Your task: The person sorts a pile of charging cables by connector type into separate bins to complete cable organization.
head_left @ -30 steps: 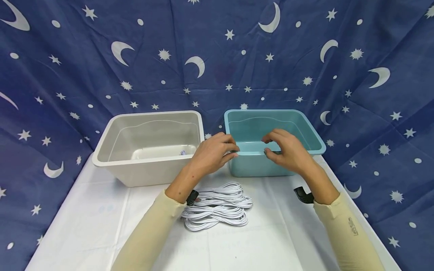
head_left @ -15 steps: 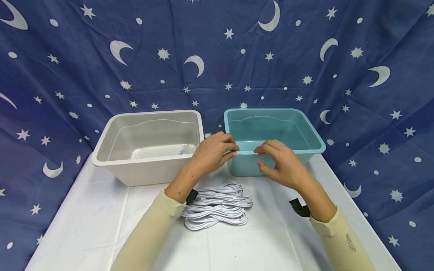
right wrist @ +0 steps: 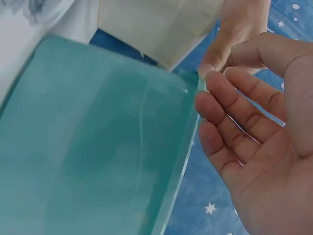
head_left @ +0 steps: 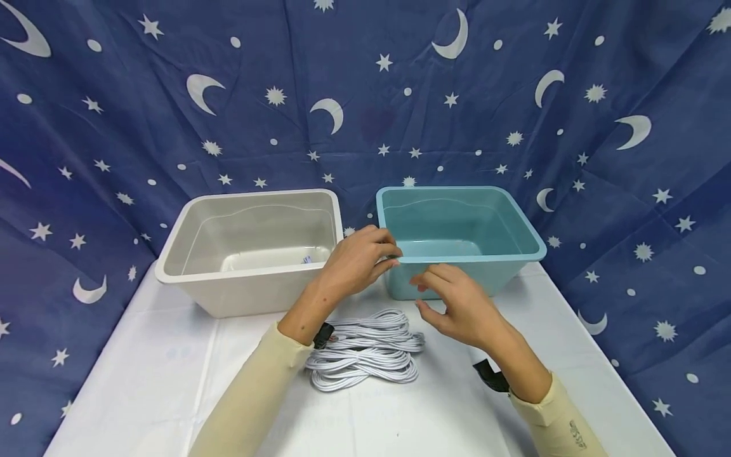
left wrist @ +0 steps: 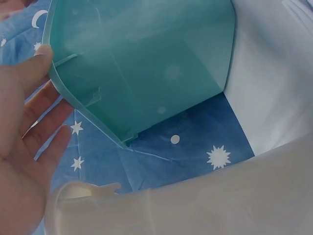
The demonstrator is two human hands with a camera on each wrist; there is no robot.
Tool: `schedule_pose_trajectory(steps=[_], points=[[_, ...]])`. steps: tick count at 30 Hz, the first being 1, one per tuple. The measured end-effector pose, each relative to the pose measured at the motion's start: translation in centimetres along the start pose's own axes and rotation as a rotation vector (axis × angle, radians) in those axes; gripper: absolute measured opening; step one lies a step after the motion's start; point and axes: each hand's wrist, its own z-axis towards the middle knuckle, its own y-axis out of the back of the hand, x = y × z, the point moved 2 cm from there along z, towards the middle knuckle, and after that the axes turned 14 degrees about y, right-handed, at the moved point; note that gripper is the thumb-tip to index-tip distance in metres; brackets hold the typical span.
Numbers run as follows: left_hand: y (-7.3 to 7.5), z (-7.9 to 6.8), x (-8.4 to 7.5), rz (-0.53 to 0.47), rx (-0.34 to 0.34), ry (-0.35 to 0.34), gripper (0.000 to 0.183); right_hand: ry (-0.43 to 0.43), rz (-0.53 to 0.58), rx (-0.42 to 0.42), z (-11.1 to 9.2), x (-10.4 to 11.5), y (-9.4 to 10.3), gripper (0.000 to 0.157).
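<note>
My left hand (head_left: 360, 259) pinches the near left corner of a teal plastic bin (head_left: 485, 259) on the table. In the left wrist view, its thumb lies on one side of the bin's rim (left wrist: 59, 85) and the other fingers on the far side. My right hand (head_left: 457, 304) hovers in front of the bin's near wall, thumb and fingers apart and loosely bent, holding nothing. The right wrist view has its fingertips (right wrist: 210, 105) close to the bin's rim. Under and beside my left wrist lies a bundle of white cord (head_left: 368, 358), partly hidden by the arm.
An off-white bin (head_left: 251, 274) stands to the left, with a small purplish item (head_left: 308, 259) on its floor. White cloth (head_left: 137, 374) covers the table. A blue curtain (head_left: 365, 114) with moons and stars hangs behind and at both sides.
My right hand has come from over the teal bin's near rim down and left, toward me, to in front of its wall. My left hand stays at the corner.
</note>
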Motion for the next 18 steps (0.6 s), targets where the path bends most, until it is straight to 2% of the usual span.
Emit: schedule_pose_trajectory(steps=[7,18], points=[[-0.2,-0.1,0.1,-0.001,-0.019,-0.013,0.017,0.002,0.04,0.027,0.0,1.4,-2.0,0.027],[-0.2,-0.1,0.1,0.011,-0.038,-0.019,0.017,0.049,0.092,0.084,0.1,2.7,-4.9,0.027]])
